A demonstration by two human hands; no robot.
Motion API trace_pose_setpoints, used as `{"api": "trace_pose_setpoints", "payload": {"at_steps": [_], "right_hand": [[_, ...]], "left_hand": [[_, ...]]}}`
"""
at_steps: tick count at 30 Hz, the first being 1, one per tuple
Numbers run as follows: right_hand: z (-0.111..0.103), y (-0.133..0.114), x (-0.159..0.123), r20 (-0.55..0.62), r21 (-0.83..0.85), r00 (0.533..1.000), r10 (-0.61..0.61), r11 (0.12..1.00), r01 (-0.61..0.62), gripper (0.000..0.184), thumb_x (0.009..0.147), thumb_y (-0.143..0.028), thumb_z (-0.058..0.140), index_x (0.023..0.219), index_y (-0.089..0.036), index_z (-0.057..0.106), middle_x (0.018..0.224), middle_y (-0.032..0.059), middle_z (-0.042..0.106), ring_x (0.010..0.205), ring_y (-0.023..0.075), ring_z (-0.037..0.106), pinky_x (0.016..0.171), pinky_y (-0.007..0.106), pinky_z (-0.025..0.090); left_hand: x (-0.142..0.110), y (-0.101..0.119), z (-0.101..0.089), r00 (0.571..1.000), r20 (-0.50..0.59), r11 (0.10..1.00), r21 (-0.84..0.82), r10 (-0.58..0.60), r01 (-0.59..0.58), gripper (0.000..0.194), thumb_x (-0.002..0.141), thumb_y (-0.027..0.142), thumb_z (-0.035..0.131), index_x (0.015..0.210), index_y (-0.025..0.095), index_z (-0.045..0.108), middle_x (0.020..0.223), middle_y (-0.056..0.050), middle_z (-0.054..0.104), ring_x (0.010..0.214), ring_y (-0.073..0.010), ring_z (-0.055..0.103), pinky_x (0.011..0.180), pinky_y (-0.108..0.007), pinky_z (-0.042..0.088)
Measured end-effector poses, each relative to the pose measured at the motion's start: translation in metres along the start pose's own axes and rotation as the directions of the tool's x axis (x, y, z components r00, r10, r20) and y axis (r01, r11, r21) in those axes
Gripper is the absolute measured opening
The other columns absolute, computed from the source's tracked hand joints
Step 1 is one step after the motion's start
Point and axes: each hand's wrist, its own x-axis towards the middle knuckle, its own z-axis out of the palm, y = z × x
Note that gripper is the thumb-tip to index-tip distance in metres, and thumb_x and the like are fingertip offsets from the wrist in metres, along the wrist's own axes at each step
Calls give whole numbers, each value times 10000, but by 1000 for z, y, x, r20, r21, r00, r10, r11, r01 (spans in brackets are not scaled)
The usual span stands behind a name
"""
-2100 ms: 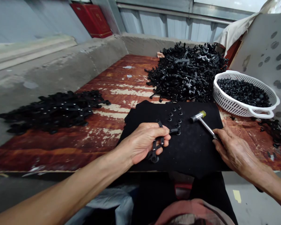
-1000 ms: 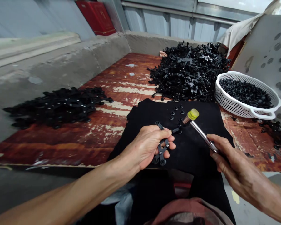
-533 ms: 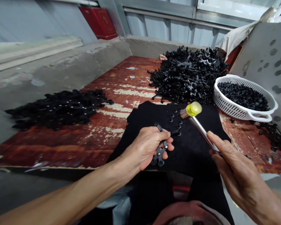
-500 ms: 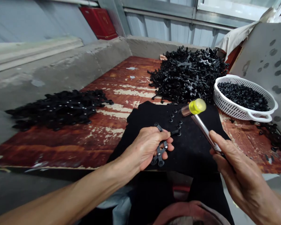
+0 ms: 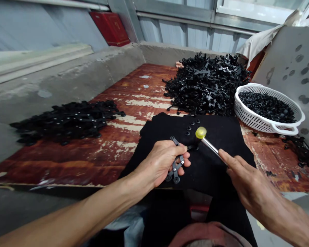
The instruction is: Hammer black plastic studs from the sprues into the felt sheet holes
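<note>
My left hand [image 5: 170, 159] is closed on a black jointed linkage [image 5: 175, 168] with round ends and small rivets. One of its arms reaches right over the black cloth [image 5: 159, 127]. Wrapped round the metal handle of a hammer [image 5: 211, 146] is my right hand [image 5: 243, 171]. The hammer's yellow head [image 5: 201, 133] is low over the cloth, just above the tip of that arm; whether it touches cannot be made out. Several small black round caps [image 5: 188, 128] lie on the cloth behind the linkage, and others are hidden by the head.
A large heap of black linkages [image 5: 206, 82] lies at the back. To its right stands a white basket [image 5: 254, 118] full of small black parts. Another pile of linkages [image 5: 69, 120] lies on the left of the worn red-brown table [image 5: 113, 144]. Low concrete walls border the back.
The hammer has swung down and left, from raised above the cloth to the tip of the linkage's arm. My right hand moved with it; my left hand stays in place.
</note>
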Motion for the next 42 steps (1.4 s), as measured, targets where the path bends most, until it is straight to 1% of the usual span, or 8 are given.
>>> {"api": "trace_pose_setpoints", "payload": {"at_steps": [9, 12, 17, 19, 24, 29, 35, 42], "right_hand": [[5, 4, -9, -83, 60, 996, 12, 998, -7, 626, 932, -75, 364, 1519, -257, 243, 941, 87, 635, 715, 192, 651, 600, 299, 579], [3, 2, -8, -63, 51, 998, 28, 998, -25, 606, 932, -88, 349, 1512, -245, 278, 907, 87, 647, 604, 176, 626, 508, 282, 559], [-2, 1, -6, -21, 271, 979, 202, 944, -189, 464, 963, -194, 399, 1422, -262, 412, 1085, 89, 649, 922, 197, 663, 773, 328, 583], [0, 3, -6, -35, 440, 938, 344, 848, -295, 446, 976, -271, 411, 1421, -264, 394, 932, 49, 632, 757, 159, 644, 630, 270, 579], [5, 9, -3, 201, 705, 834, 513, 516, -487, 465, 968, -405, 461, 1412, -301, 371, 765, -38, 474, 503, 84, 430, 338, 151, 398], [3, 10, 0, 229, 733, 817, 529, 459, -502, 455, 952, -425, 494, 1385, -324, 397, 762, -50, 433, 489, 72, 404, 331, 145, 404], [0, 11, -2, 257, 751, 804, 536, 413, -515, 461, 941, -462, 503, 1373, -336, 401, 763, -51, 441, 496, 71, 407, 341, 143, 410], [0, 12, -2, 275, 763, 797, 537, 383, -521, 475, 934, -477, 508, 1373, -332, 397, 741, -57, 441, 479, 68, 397, 329, 138, 403]], "left_hand": [[3, 4, -2, 999, 33, 998, 55, -15, 13, 147, 801, 53, 563, 669, 116, 552, 589, -14, 608, 462, -129, 583, 344, -221, 465], [3, 5, -3, 997, 77, 993, 122, -5, -5, 124, 802, 86, 554, 686, 129, 548, 624, -7, 605, 462, -116, 559, 340, -213, 448], [5, 12, -15, 993, 105, 954, 287, 57, -85, 165, 840, 287, 500, 762, 160, 572, 523, 17, 547, 395, -106, 457, 310, -178, 305], [6, 15, -22, 987, 136, 923, 360, 91, -134, 237, 830, 364, 481, 770, 162, 592, 445, 20, 509, 388, -113, 433, 339, -177, 291], [11, 18, -27, 926, 324, 768, 538, 194, -349, 275, 739, 404, 569, 600, 167, 557, 517, -11, 570, 492, -120, 483, 450, -196, 331], [19, 20, -23, 833, 463, 565, 617, 302, -548, 246, 766, 278, 479, 540, 190, 523, 609, -25, 602, 584, -156, 544, 532, -236, 370], [18, 20, -22, 637, 605, 200, 631, 478, -750, 223, 806, 259, 483, 591, 213, 451, 584, 17, 500, 531, -126, 444, 555, -270, 285], [17, 13, -9, 707, 437, 185, 764, 557, -618, 228, 860, 241, 385, 633, 220, 377, 503, 59, 336, 460, -102, 313, 528, -281, 216]]}}
